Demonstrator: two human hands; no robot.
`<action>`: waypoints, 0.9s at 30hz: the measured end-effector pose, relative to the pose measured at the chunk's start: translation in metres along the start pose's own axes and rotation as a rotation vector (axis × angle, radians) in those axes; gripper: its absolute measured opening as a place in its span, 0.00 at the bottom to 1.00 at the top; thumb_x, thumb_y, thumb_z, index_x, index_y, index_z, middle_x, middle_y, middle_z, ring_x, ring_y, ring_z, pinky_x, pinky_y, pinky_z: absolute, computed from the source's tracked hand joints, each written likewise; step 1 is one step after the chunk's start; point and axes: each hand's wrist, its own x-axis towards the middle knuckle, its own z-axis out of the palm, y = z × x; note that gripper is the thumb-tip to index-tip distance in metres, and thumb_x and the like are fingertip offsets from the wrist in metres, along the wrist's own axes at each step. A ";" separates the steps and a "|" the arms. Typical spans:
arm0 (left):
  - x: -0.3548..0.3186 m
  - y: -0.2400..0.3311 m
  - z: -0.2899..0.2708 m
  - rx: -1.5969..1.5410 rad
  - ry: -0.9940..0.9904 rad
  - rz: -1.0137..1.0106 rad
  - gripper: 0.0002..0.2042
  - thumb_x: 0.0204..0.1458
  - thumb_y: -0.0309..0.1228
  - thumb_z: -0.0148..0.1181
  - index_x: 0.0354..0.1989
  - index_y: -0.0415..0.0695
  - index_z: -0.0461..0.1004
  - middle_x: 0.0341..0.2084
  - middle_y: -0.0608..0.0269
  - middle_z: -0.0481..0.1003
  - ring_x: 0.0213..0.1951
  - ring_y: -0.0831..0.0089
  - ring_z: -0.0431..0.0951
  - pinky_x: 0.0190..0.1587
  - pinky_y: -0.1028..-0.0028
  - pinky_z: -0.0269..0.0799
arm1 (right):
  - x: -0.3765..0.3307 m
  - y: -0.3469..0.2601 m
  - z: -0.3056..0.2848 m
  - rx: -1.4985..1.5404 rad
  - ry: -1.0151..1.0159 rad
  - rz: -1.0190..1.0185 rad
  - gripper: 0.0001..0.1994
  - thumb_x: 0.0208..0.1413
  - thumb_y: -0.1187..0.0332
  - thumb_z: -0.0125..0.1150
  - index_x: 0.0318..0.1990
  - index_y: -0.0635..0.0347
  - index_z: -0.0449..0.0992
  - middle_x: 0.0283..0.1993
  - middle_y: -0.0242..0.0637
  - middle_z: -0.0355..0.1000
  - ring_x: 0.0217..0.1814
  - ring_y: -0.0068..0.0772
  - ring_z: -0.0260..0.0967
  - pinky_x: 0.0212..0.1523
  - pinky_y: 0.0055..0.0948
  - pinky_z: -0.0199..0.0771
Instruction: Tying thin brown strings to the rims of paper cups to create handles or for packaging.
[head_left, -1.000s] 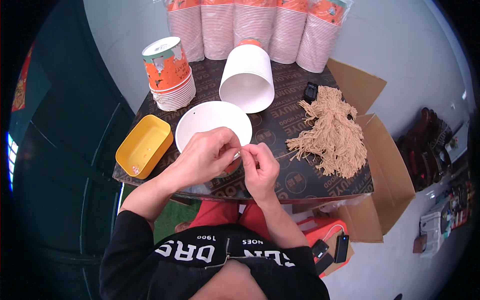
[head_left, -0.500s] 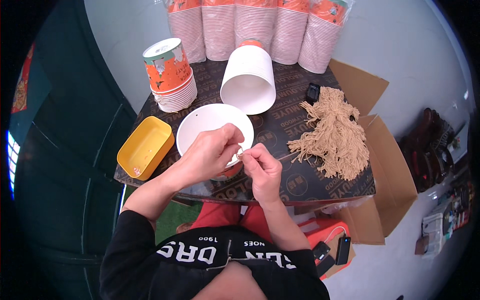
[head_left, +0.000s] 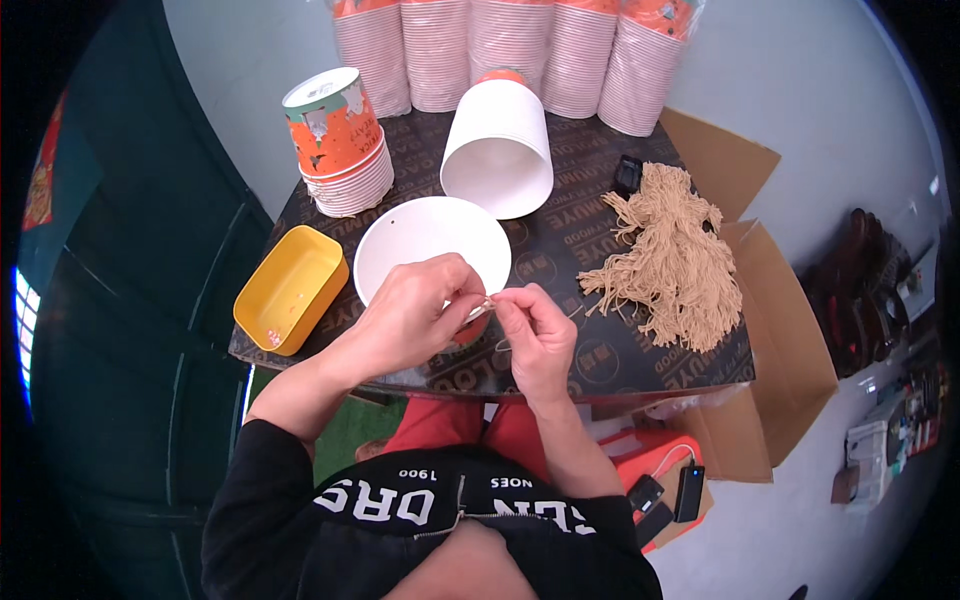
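Observation:
A white-lined paper bucket with an orange outside stands in front of me, its mouth facing up and a small hole near its far rim. My left hand is over its near right rim, thumb and fingers pinched on a thin cord. From the right, my right hand pinches the cord at the same spot, fingertips almost touching the left ones. A loose length of cord shows beside the right hand. The cord's end and the rim under my fingers are mostly hidden.
At left are a yellow tray with small bits inside and a stack of upturned orange buckets. Nested white buckets lie behind. To the right sit a beige cord bundle, a small black object and a cardboard box.
Both hands stay at the bucket's rim. My right hand has shifted slightly right and its fingers have closed in on the cord; the loose cord now curves beside it.

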 end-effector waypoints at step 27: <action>-0.001 -0.007 -0.004 0.153 0.019 0.059 0.03 0.54 0.22 0.56 0.31 0.35 0.72 0.26 0.43 0.75 0.32 0.45 0.78 0.34 0.59 0.73 | -0.013 0.002 -0.039 -0.356 0.088 -0.179 0.02 0.58 0.79 0.57 0.33 0.65 0.72 0.25 0.36 0.63 0.24 0.29 0.60 0.26 0.26 0.60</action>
